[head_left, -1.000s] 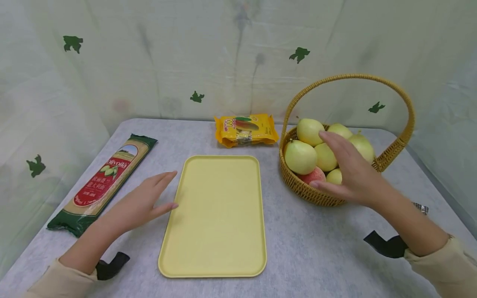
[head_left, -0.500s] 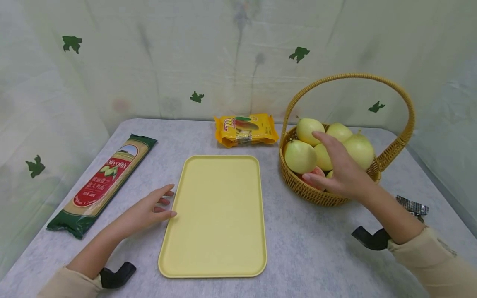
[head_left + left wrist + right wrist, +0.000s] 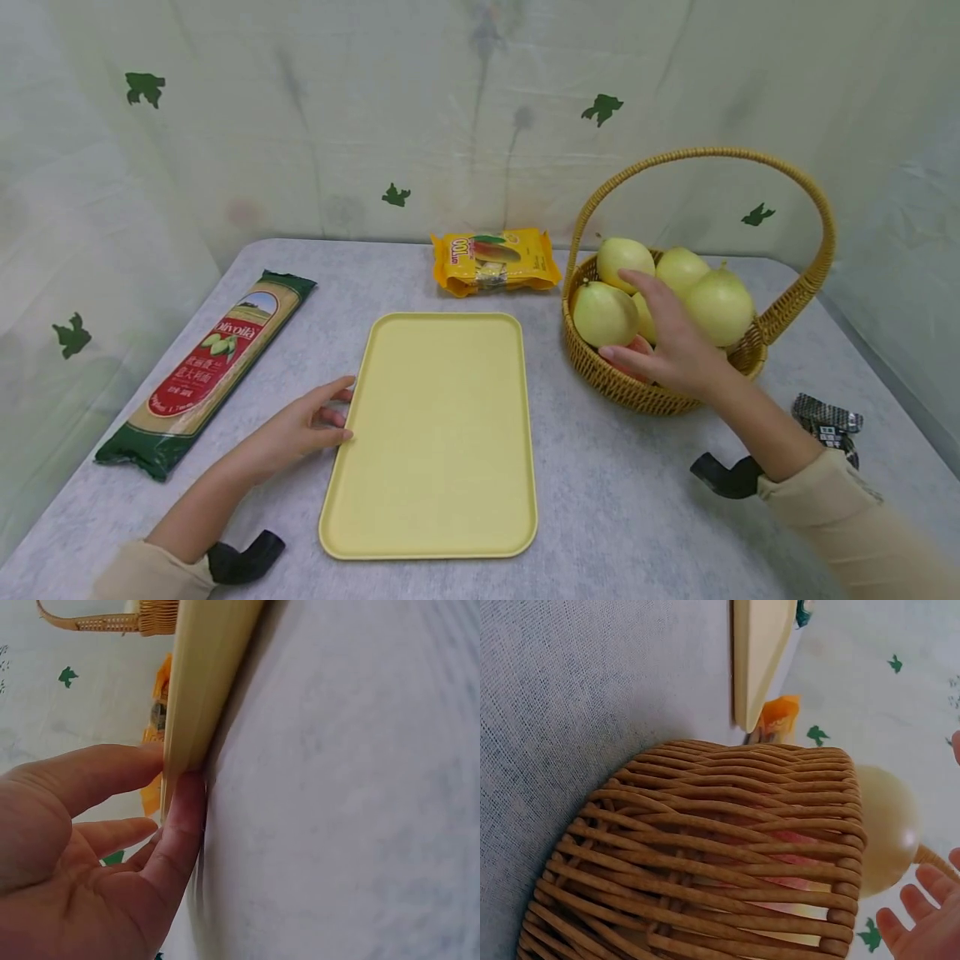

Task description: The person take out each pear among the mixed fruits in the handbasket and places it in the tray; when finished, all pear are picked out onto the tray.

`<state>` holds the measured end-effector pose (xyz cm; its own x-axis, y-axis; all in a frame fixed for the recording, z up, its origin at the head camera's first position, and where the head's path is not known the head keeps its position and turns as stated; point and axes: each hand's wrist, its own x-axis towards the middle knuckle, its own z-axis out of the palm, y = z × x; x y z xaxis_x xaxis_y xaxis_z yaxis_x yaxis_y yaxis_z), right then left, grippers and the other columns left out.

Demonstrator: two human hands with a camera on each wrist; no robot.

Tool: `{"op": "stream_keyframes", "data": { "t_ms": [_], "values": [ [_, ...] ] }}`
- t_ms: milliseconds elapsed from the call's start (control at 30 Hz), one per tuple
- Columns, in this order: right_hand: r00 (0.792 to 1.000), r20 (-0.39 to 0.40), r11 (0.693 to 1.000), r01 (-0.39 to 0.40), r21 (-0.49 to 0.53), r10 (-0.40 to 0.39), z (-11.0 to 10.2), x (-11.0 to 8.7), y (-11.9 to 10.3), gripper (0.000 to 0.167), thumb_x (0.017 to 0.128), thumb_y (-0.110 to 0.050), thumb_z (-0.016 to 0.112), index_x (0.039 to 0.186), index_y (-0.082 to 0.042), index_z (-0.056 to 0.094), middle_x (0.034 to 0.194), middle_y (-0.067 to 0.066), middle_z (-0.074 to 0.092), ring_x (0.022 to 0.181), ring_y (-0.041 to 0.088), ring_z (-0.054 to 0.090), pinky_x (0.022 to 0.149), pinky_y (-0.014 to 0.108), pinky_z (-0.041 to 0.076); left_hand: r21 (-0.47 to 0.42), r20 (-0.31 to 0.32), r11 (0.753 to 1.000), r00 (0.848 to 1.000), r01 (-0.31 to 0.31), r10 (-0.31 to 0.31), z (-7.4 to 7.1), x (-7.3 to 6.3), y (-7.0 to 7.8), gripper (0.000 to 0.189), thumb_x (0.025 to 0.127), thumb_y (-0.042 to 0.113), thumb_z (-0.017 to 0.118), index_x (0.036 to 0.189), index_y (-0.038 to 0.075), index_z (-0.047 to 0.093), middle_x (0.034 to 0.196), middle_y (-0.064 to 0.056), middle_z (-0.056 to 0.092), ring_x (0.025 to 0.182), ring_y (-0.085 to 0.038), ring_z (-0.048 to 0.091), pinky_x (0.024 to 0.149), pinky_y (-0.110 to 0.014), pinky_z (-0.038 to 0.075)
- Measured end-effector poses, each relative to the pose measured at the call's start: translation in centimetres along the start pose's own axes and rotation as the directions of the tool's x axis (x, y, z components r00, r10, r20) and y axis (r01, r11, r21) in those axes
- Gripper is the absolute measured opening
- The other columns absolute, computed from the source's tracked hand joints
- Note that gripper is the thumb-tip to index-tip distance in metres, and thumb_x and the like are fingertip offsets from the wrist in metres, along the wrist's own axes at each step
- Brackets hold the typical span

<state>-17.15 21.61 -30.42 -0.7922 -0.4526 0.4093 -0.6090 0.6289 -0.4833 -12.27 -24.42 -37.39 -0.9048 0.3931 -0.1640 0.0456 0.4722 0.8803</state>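
Note:
In the head view, my left hand (image 3: pixel 303 423) is at the left side of a pale yellow tray (image 3: pixel 435 433) lying on the table. Seen from the left wrist, the thumb meets the top of the tray rim (image 3: pixel 184 697) while one finger tucks against its lower edge, pinching it. My right hand (image 3: pixel 678 337) hovers over a wicker basket (image 3: pixel 622 387), thumb and fingers apart, holding nothing. Several pale green pears (image 3: pixel 603 315) fill this basket, along with a reddish fruit (image 3: pixel 637 354), perhaps a peach, partly hidden by the thumb. The right wrist view shows the fingers beyond the basket wall (image 3: pixel 765 817).
Left of the tray lies a long pasta packet (image 3: pixel 206 375). An orange-yellow dried mango bag (image 3: pixel 495 262) sits at the back. A small black-and-silver packet (image 3: pixel 828 421) lies near the right forearm. The basket's tall handle (image 3: pixel 720 153) arches above the fruit.
My left hand has come down to the tray's left rim and its fingers have closed in. My right hand has drifted left over the basket, uncovering the black-and-silver packet.

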Motion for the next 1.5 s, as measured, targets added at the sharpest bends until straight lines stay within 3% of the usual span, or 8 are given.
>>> {"op": "stream_keyframes", "data": {
  "t_ms": [567, 867, 1200, 1333, 1500],
  "values": [
    [0.997, -0.001, 0.993, -0.082, 0.084, 0.082, 1.3, 0.2, 1.2, 0.083, 0.076, -0.021, 0.073, 0.140, -0.009, 0.022, 0.139, 0.013, 0.027, 0.122, 0.031, 0.029, 0.090, 0.054, 0.030, -0.096, 0.007, 0.995, 0.999, -0.034, 0.035, 0.0, 0.4, -1.7, 0.070, 0.082, 0.008, 0.065, 0.139, -0.002, 0.026, 0.123, -0.022, 0.037, 0.079, -0.015, 0.054, 0.066, -0.023, 0.044],
    [0.978, 0.016, 0.951, -0.208, 0.228, 0.210, 1.5, 0.3, 1.4, 0.076, 0.079, -0.021, 0.070, 0.140, -0.011, 0.026, 0.138, 0.009, 0.028, 0.121, 0.026, 0.029, 0.089, 0.050, 0.032, -0.147, 0.010, 0.988, 0.998, -0.055, 0.057, 0.0, 0.4, -2.0, 0.068, 0.083, 0.006, 0.064, 0.138, -0.004, 0.026, 0.123, -0.022, 0.036, 0.079, -0.013, 0.054, 0.066, -0.023, 0.045],
    [0.968, 0.016, 0.942, -0.247, 0.227, 0.250, 1.9, 0.6, 1.5, 0.071, 0.077, -0.023, 0.072, 0.137, -0.013, 0.034, 0.134, 0.008, 0.032, 0.113, 0.025, 0.034, 0.085, 0.049, 0.033, -0.179, 0.015, 0.982, 0.998, -0.062, 0.066, 0.0, 0.3, -2.3, 0.066, 0.083, 0.004, 0.062, 0.138, -0.003, 0.025, 0.123, -0.021, 0.034, 0.080, -0.013, 0.054, 0.067, -0.023, 0.045],
    [0.957, 0.034, 0.938, -0.289, 0.192, 0.288, 1.8, 0.7, 1.4, 0.075, 0.077, -0.031, 0.071, 0.139, -0.016, 0.032, 0.134, 0.010, 0.035, 0.110, 0.027, 0.039, 0.083, 0.049, 0.035, -0.183, 0.021, 0.982, 0.998, -0.055, 0.059, 0.0, 0.2, -2.3, 0.067, 0.084, 0.005, 0.062, 0.138, -0.003, 0.025, 0.123, -0.021, 0.033, 0.081, -0.013, 0.053, 0.067, -0.022, 0.045],
    [0.958, -0.023, 0.950, -0.282, 0.132, 0.287, 1.8, 0.9, 1.2, 0.077, 0.072, -0.034, 0.075, 0.136, -0.012, 0.037, 0.130, 0.010, 0.041, 0.103, 0.026, 0.043, 0.077, 0.045, 0.038, -0.185, 0.020, 0.981, 0.997, -0.063, 0.068, 0.0, 0.2, -2.3, 0.067, 0.084, 0.004, 0.062, 0.138, -0.003, 0.025, 0.123, -0.021, 0.033, 0.080, -0.013, 0.053, 0.067, -0.022, 0.045]
  ]
}}
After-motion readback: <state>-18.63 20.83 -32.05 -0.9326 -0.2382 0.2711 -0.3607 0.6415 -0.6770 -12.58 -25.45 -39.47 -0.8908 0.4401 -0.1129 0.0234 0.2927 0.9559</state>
